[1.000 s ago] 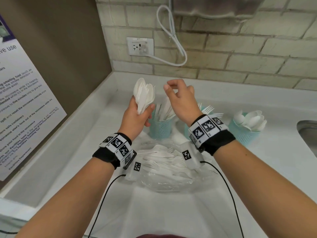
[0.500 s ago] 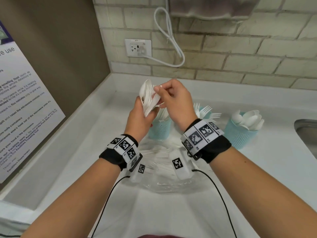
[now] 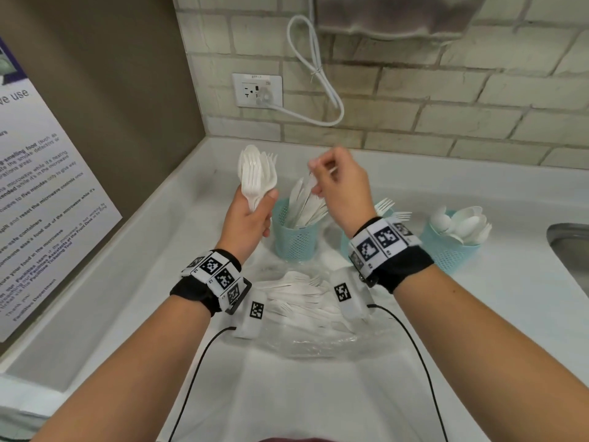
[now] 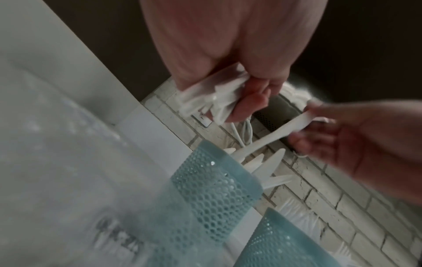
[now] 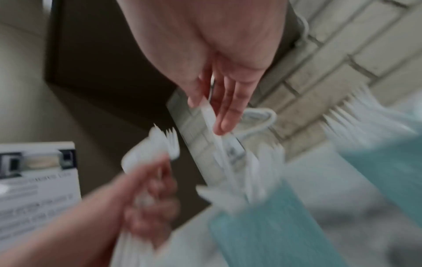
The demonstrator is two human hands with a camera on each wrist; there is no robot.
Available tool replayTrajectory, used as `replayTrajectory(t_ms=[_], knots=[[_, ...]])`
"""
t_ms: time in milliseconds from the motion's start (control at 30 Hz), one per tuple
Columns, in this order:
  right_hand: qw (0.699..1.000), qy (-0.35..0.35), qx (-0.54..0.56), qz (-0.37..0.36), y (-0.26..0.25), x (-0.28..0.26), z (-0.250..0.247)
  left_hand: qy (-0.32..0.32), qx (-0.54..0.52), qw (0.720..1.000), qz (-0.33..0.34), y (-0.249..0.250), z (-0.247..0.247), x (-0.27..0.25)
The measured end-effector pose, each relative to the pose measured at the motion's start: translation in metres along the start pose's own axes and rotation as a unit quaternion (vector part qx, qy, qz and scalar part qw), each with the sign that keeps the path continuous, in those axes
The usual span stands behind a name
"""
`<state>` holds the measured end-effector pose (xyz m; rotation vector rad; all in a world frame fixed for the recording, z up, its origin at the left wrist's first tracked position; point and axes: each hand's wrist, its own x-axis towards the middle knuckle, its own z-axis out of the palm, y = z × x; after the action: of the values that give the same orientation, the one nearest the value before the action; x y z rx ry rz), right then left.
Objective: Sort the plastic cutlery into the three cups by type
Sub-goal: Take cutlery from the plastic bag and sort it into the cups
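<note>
A: White plastic, all of it. The right hand [image 3: 339, 189] pinches a single knife [image 4: 274, 134] by its handle, blade pointing down toward the cup of knives [image 3: 296, 232] just below the fingertips.

B: And the other hand?

A: The left hand [image 3: 248, 218], just to the left of the right one, is wrapped round a bundle of cutlery [image 3: 256, 175], spoon bowls and fork tines fanned upward. It is gripping firmly, as far as I can judge.

B: How should the drop go?

A: I'd lower the knife until its tip is inside the rim before letting go; the blades already in there lean outward and could deflect it. Keep it steep, not slanted.

B: Where are the other cups?

A: To the right of the right hand: the fork cup [image 3: 387, 208] is partly hidden behind the wrist, and the spoon cup [image 3: 452, 247] stands farther right. Below both hands, the unsorted pile [image 3: 302, 301] lies on a clear bag [image 3: 306, 344] on the desk [image 3: 318, 393].
</note>
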<state>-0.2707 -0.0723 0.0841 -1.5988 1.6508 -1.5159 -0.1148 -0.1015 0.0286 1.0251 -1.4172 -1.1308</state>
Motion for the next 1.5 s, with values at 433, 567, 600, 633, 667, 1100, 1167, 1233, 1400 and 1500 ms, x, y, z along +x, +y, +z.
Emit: replayTrajectory(t_ms=[433,567,600,633,667,1100,1167,1233,1400,1500], knots=[[0.993,-0.065,0.075,0.063,-0.006,-0.012,0.004,-0.115,-0.089,0.989,-0.026,0.02,0.023,-0.016],[0.987,-0.031,0.126,0.094,-0.006,-0.011,-0.007,-0.131,-0.075,0.988,-0.02,0.023,0.027,-0.018],[0.985,-0.011,0.144,0.094,-0.008,-0.009,-0.01,-0.132,-0.073,0.988,-0.022,0.024,0.027,-0.018],[0.982,0.011,0.168,0.09,-0.011,-0.008,-0.014,-0.133,-0.068,0.989,-0.022,0.024,0.027,-0.018],[0.977,0.032,0.193,0.081,-0.014,-0.007,-0.019,-0.131,-0.059,0.989,-0.021,0.024,0.027,-0.018],[0.987,-0.045,0.11,0.107,-0.006,-0.025,-0.013,-0.146,-0.072,0.986,-0.036,0.026,0.039,-0.019],[0.987,-0.046,0.12,0.095,-0.004,-0.027,-0.012,-0.149,-0.068,0.986,-0.038,0.025,0.042,-0.021],[0.987,-0.033,0.124,0.095,-0.006,-0.025,-0.014,-0.13,-0.057,0.989,-0.041,0.025,0.044,-0.021],[0.982,0.048,0.171,0.064,-0.009,-0.021,-0.026,-0.077,0.007,0.996,-0.043,0.023,0.049,-0.016],[0.982,0.063,0.17,0.052,-0.012,-0.025,-0.029,-0.052,0.039,0.997,-0.028,0.026,0.053,-0.015]])
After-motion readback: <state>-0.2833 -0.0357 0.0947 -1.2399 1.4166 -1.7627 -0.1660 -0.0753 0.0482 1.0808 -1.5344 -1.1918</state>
